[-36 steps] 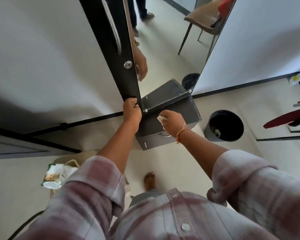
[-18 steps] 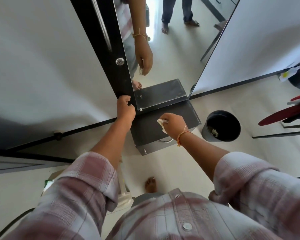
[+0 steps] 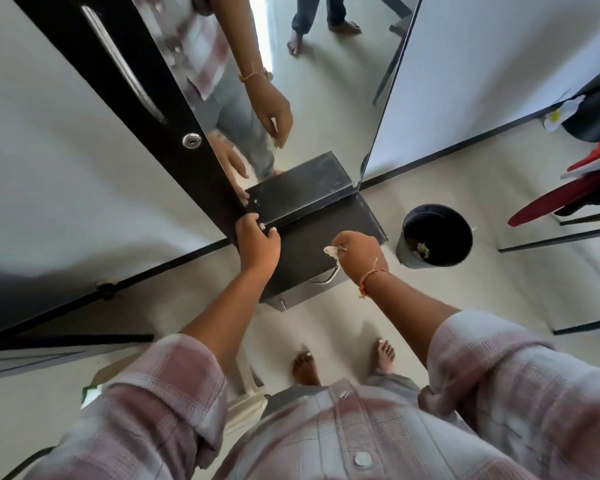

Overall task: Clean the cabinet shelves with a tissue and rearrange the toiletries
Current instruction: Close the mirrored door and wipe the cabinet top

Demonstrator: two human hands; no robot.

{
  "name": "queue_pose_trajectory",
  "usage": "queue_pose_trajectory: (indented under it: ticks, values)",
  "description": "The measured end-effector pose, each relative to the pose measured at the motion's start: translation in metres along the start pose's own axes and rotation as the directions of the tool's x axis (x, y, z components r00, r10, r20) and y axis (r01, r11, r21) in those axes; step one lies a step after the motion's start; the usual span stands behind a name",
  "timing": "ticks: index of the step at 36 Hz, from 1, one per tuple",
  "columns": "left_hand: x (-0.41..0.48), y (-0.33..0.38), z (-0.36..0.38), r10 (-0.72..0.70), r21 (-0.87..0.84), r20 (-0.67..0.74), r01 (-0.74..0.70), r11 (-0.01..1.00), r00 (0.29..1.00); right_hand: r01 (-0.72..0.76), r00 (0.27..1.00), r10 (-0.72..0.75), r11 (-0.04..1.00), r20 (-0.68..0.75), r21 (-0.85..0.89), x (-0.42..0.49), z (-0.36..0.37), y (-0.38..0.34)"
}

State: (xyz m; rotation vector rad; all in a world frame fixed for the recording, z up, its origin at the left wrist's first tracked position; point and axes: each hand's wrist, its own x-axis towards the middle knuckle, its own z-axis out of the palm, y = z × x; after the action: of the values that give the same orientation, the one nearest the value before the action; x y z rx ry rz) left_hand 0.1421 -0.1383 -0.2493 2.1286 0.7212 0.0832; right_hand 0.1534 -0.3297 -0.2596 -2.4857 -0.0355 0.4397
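A tall cabinet door (image 3: 174,140) with a black edge strip, a metal handle, a lock and a mirror face (image 3: 326,98) stands in front of me. My left hand (image 3: 258,242) grips the bottom corner of that door. Below the mirror a small dark drawer unit (image 3: 312,244) juts out, its top dusty. My right hand (image 3: 355,252) hovers over the unit's top, shut on a crumpled white tissue (image 3: 331,251). No toiletries or shelves are visible.
A black waste bin (image 3: 435,237) with scraps inside stands on the floor right of the drawer unit. Red and dark items (image 3: 575,188) hang at the right edge. My bare feet (image 3: 305,368) are below. The mirror reflects another person's legs (image 3: 312,22).
The view has shifted so the door and drawer unit sit lower in the frame. My left hand stays on the door's bottom corner; my right hand with the tissue has moved slightly over the unit's top.
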Motion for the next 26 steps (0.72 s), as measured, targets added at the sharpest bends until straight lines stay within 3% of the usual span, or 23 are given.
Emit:
queue_pose_trajectory:
  ticks: [5,10,17,22,26]
  values:
    - [-0.02,0.009,0.048,0.035,0.179,0.305,-0.093,0.979,0.952,-0.07,0.998,0.07,0.997,-0.011,-0.014,0.005,-0.012,0.045]
    - [-0.029,0.023,0.105,-0.044,0.29,0.477,-0.11,0.951,0.878,-0.074,0.997,0.073,0.996,-0.016,-0.045,0.022,-0.028,0.089]
    - [-0.011,0.025,0.182,-0.157,0.501,0.508,-0.142,0.854,0.847,0.015,1.0,-0.013,0.997,0.024,-0.082,0.078,-0.036,0.136]
    - [0.018,0.021,0.211,-0.19,0.654,0.442,-0.17,0.737,0.876,0.082,0.997,-0.083,0.995,-0.011,-0.06,0.135,-0.038,0.14]
    - [0.033,0.012,0.222,-0.268,0.717,0.474,-0.192,0.67,0.839,0.133,0.989,-0.132,0.991,-0.068,0.014,0.172,-0.036,0.128]
